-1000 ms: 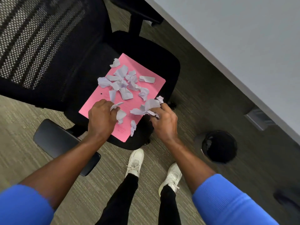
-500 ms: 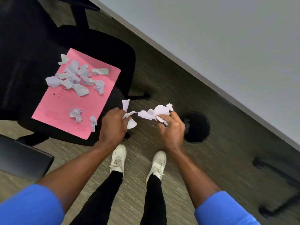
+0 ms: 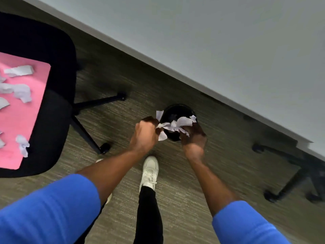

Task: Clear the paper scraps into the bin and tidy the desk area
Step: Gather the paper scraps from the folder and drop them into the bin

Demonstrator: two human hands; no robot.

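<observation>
A small round black bin [image 3: 177, 110] stands on the carpet under the desk edge. My left hand [image 3: 145, 134] is closed on white paper scraps [image 3: 160, 118] at the bin's left rim. My right hand [image 3: 193, 138] grips a bigger bunch of scraps [image 3: 179, 125] right over the bin's opening. More torn white scraps [image 3: 19, 90] lie on a pink folder [image 3: 19, 120] on the black chair seat at the far left.
The black office chair [image 3: 58, 95] with its star base and castors stands left of the bin. A grey desk top [image 3: 228, 50] runs diagonally across the upper right. Another chair base [image 3: 295, 173] is at the right. My feet in white shoes [image 3: 149, 169] stand below the bin.
Both hands carried their scraps rightwards, away from the chair and pink folder, and now hold them over the black bin. My view turned towards the bin.
</observation>
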